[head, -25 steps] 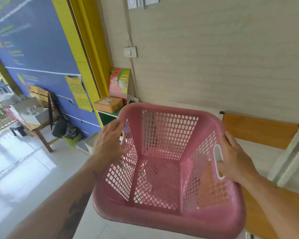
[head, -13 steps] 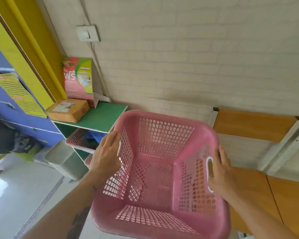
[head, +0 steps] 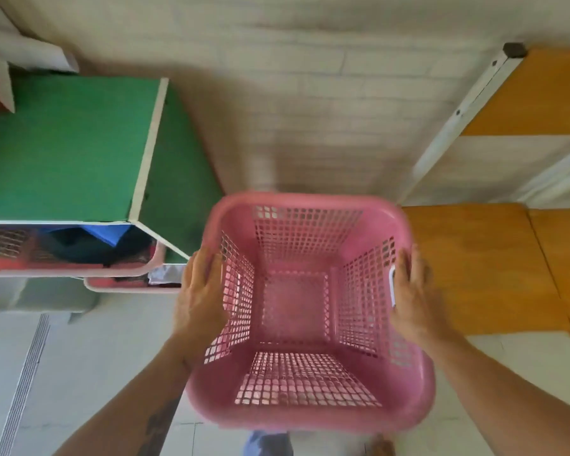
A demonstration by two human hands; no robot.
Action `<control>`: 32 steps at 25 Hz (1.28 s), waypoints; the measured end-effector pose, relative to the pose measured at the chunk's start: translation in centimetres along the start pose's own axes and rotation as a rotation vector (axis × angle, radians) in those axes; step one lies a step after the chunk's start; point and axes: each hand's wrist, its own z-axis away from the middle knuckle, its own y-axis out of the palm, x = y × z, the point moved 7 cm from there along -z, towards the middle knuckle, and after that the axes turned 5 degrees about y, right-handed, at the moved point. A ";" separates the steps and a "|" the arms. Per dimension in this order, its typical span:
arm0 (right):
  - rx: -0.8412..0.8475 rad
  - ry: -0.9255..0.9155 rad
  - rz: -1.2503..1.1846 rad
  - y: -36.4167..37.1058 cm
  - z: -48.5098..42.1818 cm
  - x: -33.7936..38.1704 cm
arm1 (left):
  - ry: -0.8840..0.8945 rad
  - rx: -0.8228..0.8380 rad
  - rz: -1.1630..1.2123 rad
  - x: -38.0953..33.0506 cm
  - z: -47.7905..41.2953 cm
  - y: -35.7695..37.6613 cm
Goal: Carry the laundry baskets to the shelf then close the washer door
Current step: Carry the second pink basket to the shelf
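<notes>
Step in hand: carrying leg, first half of the task. The pink basket (head: 310,232) is empty and in the air, just off the right front corner of the green shelf (head: 63,143), with the wooden bench (head: 474,268) to its right. The left hand (head: 201,291) lies flat on its left wall and the right hand (head: 412,291) flat on its right wall beside the handle slot. Fingers are straight and the basket is clamped between the palms. Whether a thumb hooks the slot, cannot tell.

Next move, as I judge it: swing left and lower the basket onto the shelf, clearing that corner. Washer not in view, so its door comes later.

Counts:
- one carried basket
- probably two stored ones under the green top, an upper basket (head: 63,268) with clothes and a lower basket (head: 129,287) poking out at the right front corner (blurred)
- two hands
- one shelf
</notes>
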 end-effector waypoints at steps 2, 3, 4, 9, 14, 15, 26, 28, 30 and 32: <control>0.028 0.032 0.035 2.0 -1.1 0.2 | -0.043 0.047 0.053 1.2 -0.3 2.8; 0.042 0.044 0.045 2.9 -1.5 0.3 | -0.053 0.075 0.073 1.8 -0.3 4.3; 0.069 0.057 0.052 4.1 -2.0 0.4 | -0.065 0.110 0.083 2.5 -0.4 5.8; 0.166 0.124 0.030 8.6 -3.1 0.3 | -0.111 0.204 0.106 4.5 -1.1 9.8; 0.251 0.137 -0.080 8.4 -2.1 0.1 | -0.268 0.413 0.177 4.8 -0.4 10.9; 0.246 0.140 -0.121 7.5 -1.7 0.0 | -0.318 0.416 0.220 4.4 -0.1 10.3; 0.096 0.129 -0.293 -6.2 9.7 -7.1 | -0.097 0.356 0.357 -14.8 -1.3 -2.0; 0.042 0.131 -0.332 -8.3 13.2 -10.2 | 0.002 0.384 0.372 -20.5 -0.4 -3.6; -0.020 0.132 -0.392 -10.2 17.5 -14.6 | 0.141 0.399 0.346 -27.6 1.5 -4.9; -0.059 0.145 -0.452 -11.1 22.0 -19.5 | 0.248 0.402 0.300 -34.6 4.1 -5.8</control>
